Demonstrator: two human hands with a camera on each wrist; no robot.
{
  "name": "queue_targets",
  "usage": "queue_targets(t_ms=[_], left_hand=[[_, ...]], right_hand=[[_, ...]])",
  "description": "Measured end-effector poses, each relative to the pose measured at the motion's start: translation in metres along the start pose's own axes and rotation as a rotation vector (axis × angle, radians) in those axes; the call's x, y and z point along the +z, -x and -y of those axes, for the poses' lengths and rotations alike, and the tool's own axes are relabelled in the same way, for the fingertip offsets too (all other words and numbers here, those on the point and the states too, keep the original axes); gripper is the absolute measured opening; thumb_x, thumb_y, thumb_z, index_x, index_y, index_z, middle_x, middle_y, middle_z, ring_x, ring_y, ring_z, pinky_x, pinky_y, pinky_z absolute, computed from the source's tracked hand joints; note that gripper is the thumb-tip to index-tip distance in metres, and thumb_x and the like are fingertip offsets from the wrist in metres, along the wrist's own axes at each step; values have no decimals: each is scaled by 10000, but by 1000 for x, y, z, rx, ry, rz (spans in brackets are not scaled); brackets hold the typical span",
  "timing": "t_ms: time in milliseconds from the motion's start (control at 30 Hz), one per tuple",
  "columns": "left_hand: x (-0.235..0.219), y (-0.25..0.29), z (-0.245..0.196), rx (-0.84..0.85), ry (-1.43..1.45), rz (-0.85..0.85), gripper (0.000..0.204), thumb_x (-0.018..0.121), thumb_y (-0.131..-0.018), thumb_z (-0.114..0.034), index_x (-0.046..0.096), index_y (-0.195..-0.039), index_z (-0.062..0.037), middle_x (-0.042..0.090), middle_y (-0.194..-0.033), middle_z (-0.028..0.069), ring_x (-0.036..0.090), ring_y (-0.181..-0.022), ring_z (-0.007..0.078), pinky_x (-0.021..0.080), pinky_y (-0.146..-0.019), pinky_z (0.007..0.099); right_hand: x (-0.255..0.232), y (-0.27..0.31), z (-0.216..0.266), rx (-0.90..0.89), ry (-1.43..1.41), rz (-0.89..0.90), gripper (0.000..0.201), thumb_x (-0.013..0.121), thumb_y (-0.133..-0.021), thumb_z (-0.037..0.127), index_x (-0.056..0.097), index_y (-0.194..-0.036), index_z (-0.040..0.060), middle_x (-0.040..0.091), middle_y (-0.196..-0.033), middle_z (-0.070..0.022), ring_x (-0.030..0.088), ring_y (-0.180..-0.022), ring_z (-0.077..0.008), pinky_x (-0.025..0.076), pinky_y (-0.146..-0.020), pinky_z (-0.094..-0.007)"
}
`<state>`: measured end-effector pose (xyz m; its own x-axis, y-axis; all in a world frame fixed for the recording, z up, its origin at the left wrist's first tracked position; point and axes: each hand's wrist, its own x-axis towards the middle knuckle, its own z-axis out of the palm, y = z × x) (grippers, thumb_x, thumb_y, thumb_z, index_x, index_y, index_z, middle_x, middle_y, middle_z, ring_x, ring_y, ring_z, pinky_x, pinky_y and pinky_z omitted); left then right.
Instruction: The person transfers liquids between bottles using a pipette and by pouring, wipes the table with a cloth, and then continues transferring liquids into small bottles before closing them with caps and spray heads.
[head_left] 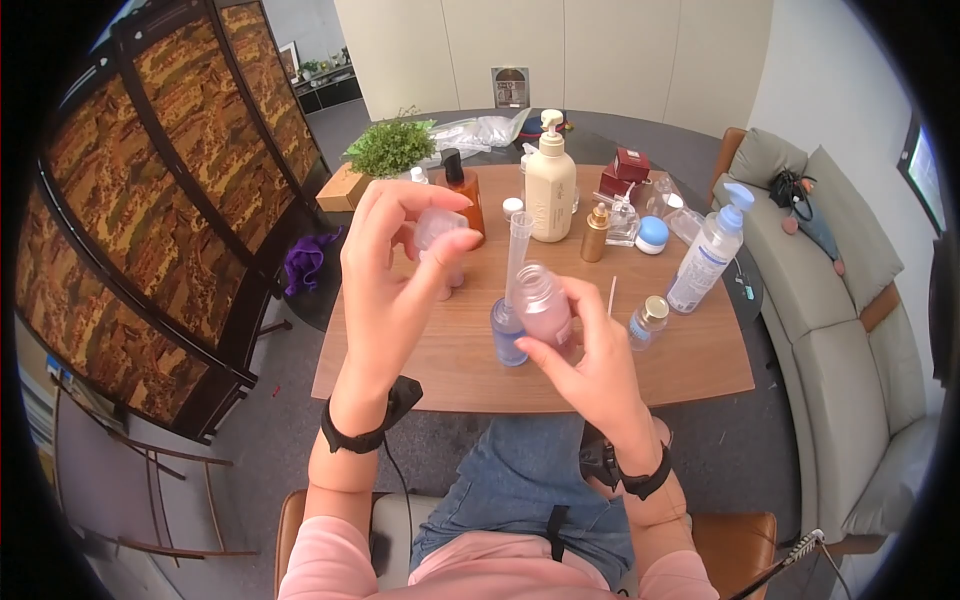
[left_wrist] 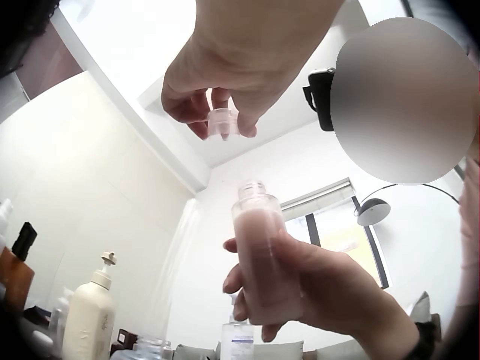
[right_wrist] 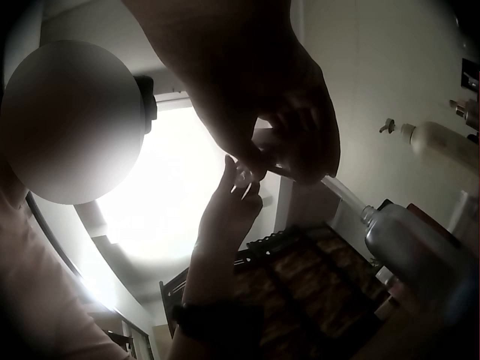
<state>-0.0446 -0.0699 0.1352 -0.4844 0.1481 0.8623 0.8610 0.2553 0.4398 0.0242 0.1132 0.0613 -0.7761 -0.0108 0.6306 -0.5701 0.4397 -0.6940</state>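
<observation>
Above the table my left hand (head_left: 385, 270) pinches a clear, pinkish bottle cap (head_left: 440, 230) between thumb and fingers. My right hand (head_left: 600, 375) grips a see-through bottle (head_left: 545, 312) of pale pink liquid, tilted a little, its threaded neck uncapped. In the left wrist view the cap (left_wrist: 223, 124) is held higher than the bottle's mouth (left_wrist: 251, 187), with a gap between them. Just left of the right hand stands a blue-tinted bottle (head_left: 507, 345) on the table, a clear slim tube (head_left: 518, 255) rising from its neck. The right wrist view is dark.
On the wooden table (head_left: 420, 375) stand a cream pump bottle (head_left: 550, 195), an amber bottle (head_left: 470, 205), a gold bottle (head_left: 595, 235), a blue-lidded jar (head_left: 651, 236), a blue-topped pump bottle (head_left: 705, 260) and a gold-capped bottle (head_left: 648, 322). A potted plant (head_left: 390, 150) sits behind, at the left.
</observation>
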Motion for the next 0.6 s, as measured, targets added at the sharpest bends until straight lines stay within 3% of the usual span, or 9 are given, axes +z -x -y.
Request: queue_targets(t_ms=[33,100,167,233,300,367,500,600], left_hand=[[0,2,4,1,0,0,193,749,-792,-100,652,-949,-40,626,-916,16,539,-729,95,397,-580,233],[1,6,12,-285,69,77,161,666,-896,-87,598,-1023,-17,569,-967,-9,504,-869,59,393,-774,200],[3,7,18,-252,48,108,134,654,-910,-85,601,-1017,-24,573,-979,-18,500,-821,36,387,-724,181],[8,8,18,-283,10,130,113,687,-859,-53,627,-946,-14,598,-887,20,544,-584,31,375,-467,187],[7,9,22,-298,51,173,120,650,-884,-42,657,-1003,-25,590,-920,31,586,-596,45,417,-463,192],[4,8,19,-456,169,321,174,606,-931,-72,673,-1089,-39,573,-1074,24,597,-686,42,472,-564,165],[8,14,33,-461,186,286,201,599,-934,-80,702,-1106,-64,538,-1167,53,652,-780,85,497,-588,169],[17,17,28,-365,108,228,200,651,-901,-107,703,-1088,-56,506,-1215,78,662,-835,111,537,-621,190]], right_hand=[[-2,-3,-2,-13,5,-37,531,768,-792,163,494,-1226,27,648,-1031,-204,660,-912,-345,518,-775,-394],[-7,-8,-4,-29,11,-75,536,761,-800,165,488,-1239,26,646,-1048,-206,658,-932,-346,516,-789,-393],[-14,-14,-7,4,1,-106,540,750,-811,163,478,-1258,29,640,-1084,-208,653,-960,-347,515,-802,-388],[-17,-18,-11,46,-15,-117,520,740,-818,151,478,-1250,31,636,-1087,-202,647,-973,-341,510,-810,-390],[-23,-25,-13,51,75,-115,490,727,-826,141,481,-1236,33,631,-1084,-193,641,-974,-334,504,-818,-389],[-27,-32,-16,12,99,-117,474,717,-832,137,479,-1228,34,620,-1086,-188,632,-974,-327,500,-818,-391],[-32,-44,-24,-33,171,-114,474,710,-831,125,473,-1232,36,594,-1118,-187,606,-1006,-331,487,-840,-397],[-35,-51,-22,-80,228,-102,473,706,-825,108,475,-1232,44,584,-1128,-176,586,-1025,-338,477,-849,-403]])
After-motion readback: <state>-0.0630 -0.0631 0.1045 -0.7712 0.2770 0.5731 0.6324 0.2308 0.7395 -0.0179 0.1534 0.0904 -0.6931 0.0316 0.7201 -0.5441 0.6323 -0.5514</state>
